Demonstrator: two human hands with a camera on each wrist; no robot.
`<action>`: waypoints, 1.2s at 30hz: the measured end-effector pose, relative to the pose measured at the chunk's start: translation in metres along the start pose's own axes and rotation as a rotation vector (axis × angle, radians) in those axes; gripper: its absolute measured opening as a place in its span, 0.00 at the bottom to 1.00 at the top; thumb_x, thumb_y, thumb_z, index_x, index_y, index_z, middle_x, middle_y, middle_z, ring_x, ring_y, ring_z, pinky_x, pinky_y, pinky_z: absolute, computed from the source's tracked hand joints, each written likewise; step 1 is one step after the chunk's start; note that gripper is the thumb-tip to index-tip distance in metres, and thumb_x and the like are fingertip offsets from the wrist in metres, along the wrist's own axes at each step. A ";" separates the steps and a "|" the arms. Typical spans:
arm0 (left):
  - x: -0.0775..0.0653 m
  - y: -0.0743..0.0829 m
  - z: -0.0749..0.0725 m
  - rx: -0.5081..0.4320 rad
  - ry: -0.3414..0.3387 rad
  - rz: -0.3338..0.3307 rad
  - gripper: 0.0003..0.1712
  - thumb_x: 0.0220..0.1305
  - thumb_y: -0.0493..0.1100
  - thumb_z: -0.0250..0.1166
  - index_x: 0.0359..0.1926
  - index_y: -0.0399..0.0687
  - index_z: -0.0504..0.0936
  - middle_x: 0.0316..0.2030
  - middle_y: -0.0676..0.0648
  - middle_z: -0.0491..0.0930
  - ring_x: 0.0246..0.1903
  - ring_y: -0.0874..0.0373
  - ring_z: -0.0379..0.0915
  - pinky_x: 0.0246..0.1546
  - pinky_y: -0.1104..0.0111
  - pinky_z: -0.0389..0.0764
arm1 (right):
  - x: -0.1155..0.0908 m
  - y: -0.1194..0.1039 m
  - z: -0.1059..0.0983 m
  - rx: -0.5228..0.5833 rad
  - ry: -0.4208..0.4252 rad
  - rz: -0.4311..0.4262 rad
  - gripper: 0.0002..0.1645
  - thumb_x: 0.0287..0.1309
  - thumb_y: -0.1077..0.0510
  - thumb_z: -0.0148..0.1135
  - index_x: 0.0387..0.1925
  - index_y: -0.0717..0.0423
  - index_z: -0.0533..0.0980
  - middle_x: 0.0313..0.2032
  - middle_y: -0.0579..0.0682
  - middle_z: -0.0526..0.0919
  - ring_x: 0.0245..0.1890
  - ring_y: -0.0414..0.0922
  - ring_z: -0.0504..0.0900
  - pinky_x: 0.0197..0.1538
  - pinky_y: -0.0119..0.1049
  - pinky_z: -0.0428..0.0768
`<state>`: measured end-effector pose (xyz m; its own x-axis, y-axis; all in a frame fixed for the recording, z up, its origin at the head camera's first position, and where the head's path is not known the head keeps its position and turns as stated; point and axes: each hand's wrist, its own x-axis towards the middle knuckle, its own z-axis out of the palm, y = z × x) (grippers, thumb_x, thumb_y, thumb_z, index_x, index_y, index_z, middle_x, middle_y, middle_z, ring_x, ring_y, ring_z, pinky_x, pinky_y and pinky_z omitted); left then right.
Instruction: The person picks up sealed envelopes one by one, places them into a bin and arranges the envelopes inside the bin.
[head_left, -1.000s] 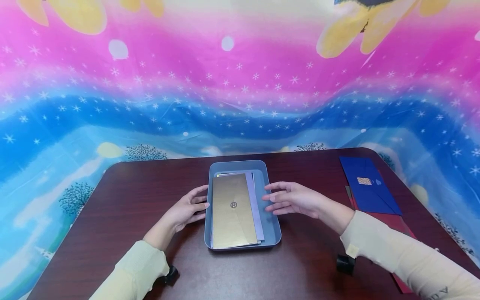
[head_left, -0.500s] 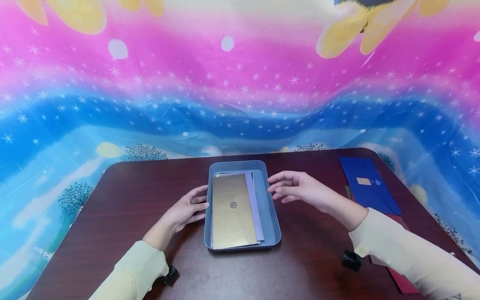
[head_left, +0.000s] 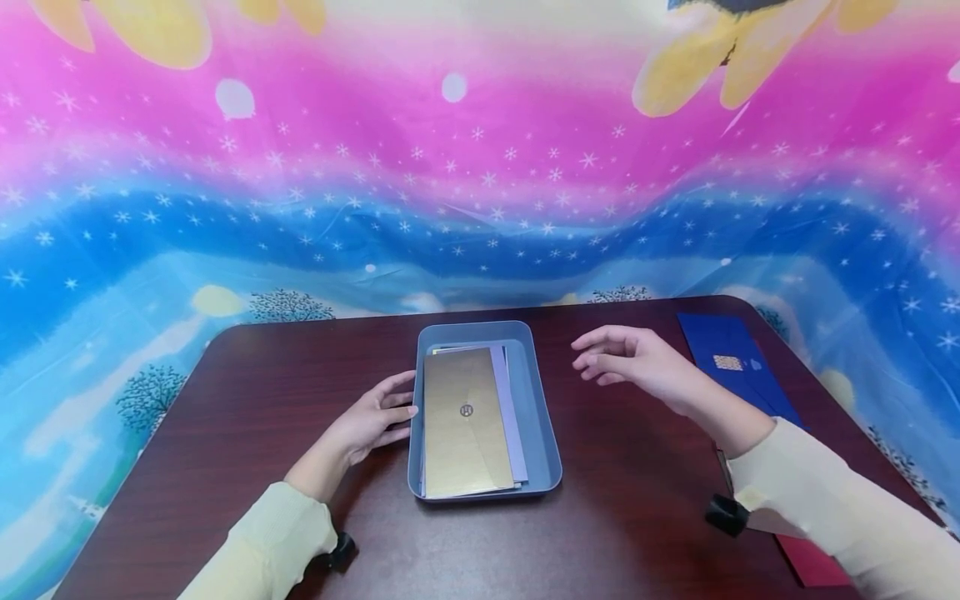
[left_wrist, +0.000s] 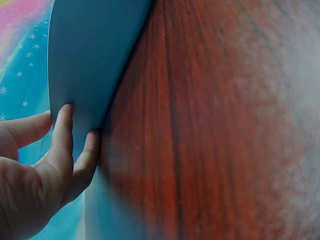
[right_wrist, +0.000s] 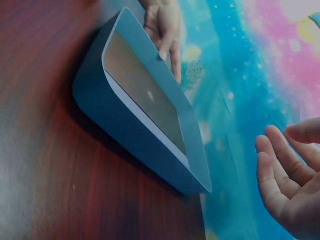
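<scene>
A blue-grey plastic tray (head_left: 551, 433) stands in the middle of the table. Inside it lies a gold envelope (head_left: 467, 450) with a small round emblem, on top of a lilac envelope (head_left: 510, 417) and other papers mostly covered by it. My left hand (head_left: 367, 422) touches the tray's left side; in the left wrist view its extended fingertips (left_wrist: 65, 112) rest against the outer wall. My right hand (head_left: 637, 362) is in the air to the right of the tray, holding nothing, its fingers loosely bent. The right wrist view shows this hand (right_wrist: 295, 175) apart from the tray.
On the table's right side lies a blue envelope (head_left: 720, 337) with a gold patch. A red envelope (head_left: 813, 560) shows below it, partly hidden by the right sleeve (head_left: 817, 483). A patterned cloth (head_left: 480, 192) hangs behind the dark wooden table (head_left: 285, 375).
My right hand has left the tray's right edge and moved right and slightly up, toward the blue envelope. The left hand and the tray have stayed in place.
</scene>
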<state>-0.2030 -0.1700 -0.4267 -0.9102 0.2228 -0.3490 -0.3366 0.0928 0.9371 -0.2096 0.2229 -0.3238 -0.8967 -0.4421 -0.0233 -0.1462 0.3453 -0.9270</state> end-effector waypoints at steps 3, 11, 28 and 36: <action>0.000 0.001 0.000 0.003 -0.001 -0.002 0.36 0.77 0.31 0.55 0.80 0.50 0.56 0.73 0.30 0.61 0.57 0.46 0.77 0.53 0.58 0.81 | -0.005 0.000 -0.009 -0.029 0.038 -0.021 0.20 0.73 0.63 0.60 0.60 0.71 0.75 0.45 0.59 0.87 0.43 0.45 0.87 0.48 0.37 0.84; 0.000 0.002 0.001 0.004 0.000 -0.004 0.36 0.77 0.31 0.56 0.80 0.50 0.56 0.73 0.30 0.61 0.57 0.46 0.77 0.53 0.57 0.81 | -0.021 0.006 -0.036 -0.114 0.137 -0.001 0.20 0.75 0.60 0.58 0.61 0.68 0.74 0.42 0.47 0.88 0.43 0.42 0.86 0.46 0.34 0.84; 0.001 0.003 0.000 0.008 -0.004 0.005 0.37 0.77 0.31 0.56 0.80 0.51 0.55 0.73 0.30 0.61 0.58 0.46 0.76 0.54 0.57 0.81 | -0.055 0.036 -0.105 -0.185 0.345 0.043 0.11 0.76 0.56 0.57 0.55 0.42 0.78 0.39 0.34 0.88 0.39 0.32 0.86 0.40 0.25 0.82; 0.001 0.001 0.000 0.001 0.000 -0.008 0.37 0.77 0.31 0.55 0.80 0.51 0.56 0.73 0.31 0.61 0.57 0.47 0.77 0.53 0.59 0.82 | -0.065 0.062 -0.129 -0.134 0.394 0.115 0.13 0.76 0.55 0.57 0.48 0.28 0.78 0.36 0.31 0.87 0.36 0.31 0.86 0.39 0.24 0.81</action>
<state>-0.2041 -0.1697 -0.4263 -0.9076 0.2216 -0.3566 -0.3437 0.0957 0.9342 -0.2144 0.3794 -0.3315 -0.9975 -0.0539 0.0448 -0.0655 0.4897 -0.8694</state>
